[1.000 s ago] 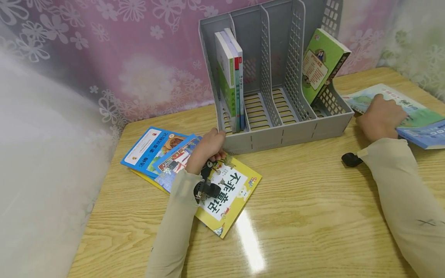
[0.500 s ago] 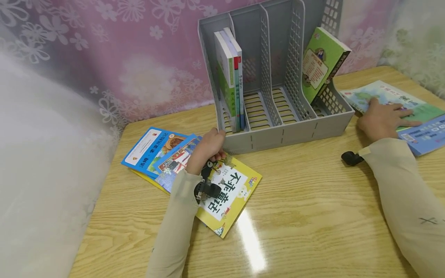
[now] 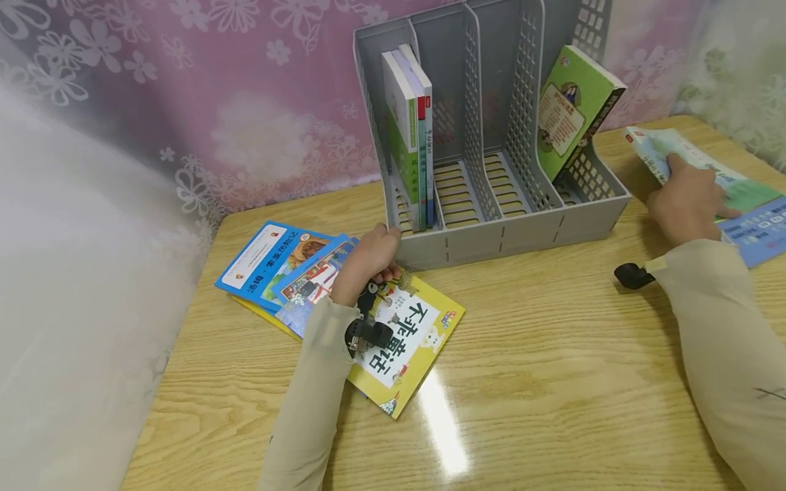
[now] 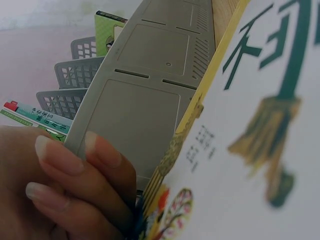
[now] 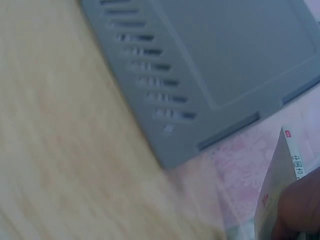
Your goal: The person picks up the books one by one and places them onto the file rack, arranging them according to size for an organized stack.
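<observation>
At the right, my right hand [image 3: 688, 204] grips a light blue and green book [image 3: 746, 181], its left edge lifted off the table with the spine showing. In the right wrist view a fingertip [image 5: 302, 202] presses against this upright book [image 5: 274, 182]. My left hand [image 3: 368, 262] holds the front left corner of a grey book rack [image 3: 534, 235]. Its lower fingers [image 4: 105, 187] are curled in the left wrist view, beside the rack's front wall [image 4: 130, 110]. Thumb and forefinger are hidden there. Below that hand lies a yellow book [image 3: 424, 361] with a white panel.
Several slim books [image 3: 417, 157] stand in the rack's left compartment. A green book [image 3: 571, 112] leans in the right one. Blue-covered books [image 3: 264, 259] lie overlapping on the wooden table [image 3: 552, 382] at left. A blue book [image 3: 764, 232] lies at the right. Behind hangs a flowered curtain [image 3: 276, 102].
My right hand's spread fingers have closed on the light blue and green book, raising its left edge and shifting it slightly right. The left hand stays at the rack's corner.
</observation>
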`<state>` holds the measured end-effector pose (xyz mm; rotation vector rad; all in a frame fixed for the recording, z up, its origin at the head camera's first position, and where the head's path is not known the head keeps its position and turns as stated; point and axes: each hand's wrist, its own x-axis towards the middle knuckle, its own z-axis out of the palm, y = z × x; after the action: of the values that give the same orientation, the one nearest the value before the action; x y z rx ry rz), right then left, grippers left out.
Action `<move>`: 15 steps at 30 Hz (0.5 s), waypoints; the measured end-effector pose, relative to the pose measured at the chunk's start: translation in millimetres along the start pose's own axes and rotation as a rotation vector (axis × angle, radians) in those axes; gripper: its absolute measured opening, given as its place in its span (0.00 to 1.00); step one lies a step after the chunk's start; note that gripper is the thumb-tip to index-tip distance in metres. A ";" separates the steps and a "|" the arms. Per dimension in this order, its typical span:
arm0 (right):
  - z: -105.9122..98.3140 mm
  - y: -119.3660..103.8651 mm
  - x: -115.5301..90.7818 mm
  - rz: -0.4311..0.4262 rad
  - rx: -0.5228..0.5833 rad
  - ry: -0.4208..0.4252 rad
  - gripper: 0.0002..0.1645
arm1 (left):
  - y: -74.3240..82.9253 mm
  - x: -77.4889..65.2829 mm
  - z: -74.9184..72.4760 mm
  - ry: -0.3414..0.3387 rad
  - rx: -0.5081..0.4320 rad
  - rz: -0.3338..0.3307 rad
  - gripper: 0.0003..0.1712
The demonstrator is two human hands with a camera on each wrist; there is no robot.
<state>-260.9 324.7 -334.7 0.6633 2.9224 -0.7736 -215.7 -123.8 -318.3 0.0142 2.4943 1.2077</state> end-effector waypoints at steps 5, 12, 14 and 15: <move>-6.9 -4.8 -7.2 -0.112 0.138 0.105 0.48 | 0.9 0.6 0.4 -0.006 -0.005 -0.002 0.35; -28.8 -33.4 -22.2 -0.163 0.284 0.369 0.51 | 1.4 0.2 0.8 0.002 -0.006 -0.008 0.33; -37.7 -45.2 -31.8 -0.140 0.335 0.424 0.50 | 1.1 0.2 0.7 0.008 -0.005 -0.002 0.31; -42.3 -50.5 -36.8 -0.142 0.358 0.455 0.49 | 1.0 0.4 0.7 0.011 -0.005 0.000 0.30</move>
<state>-245.9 291.0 -268.9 0.7453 3.2943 -1.3466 -216.0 -122.6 -318.1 0.0069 2.5007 1.2168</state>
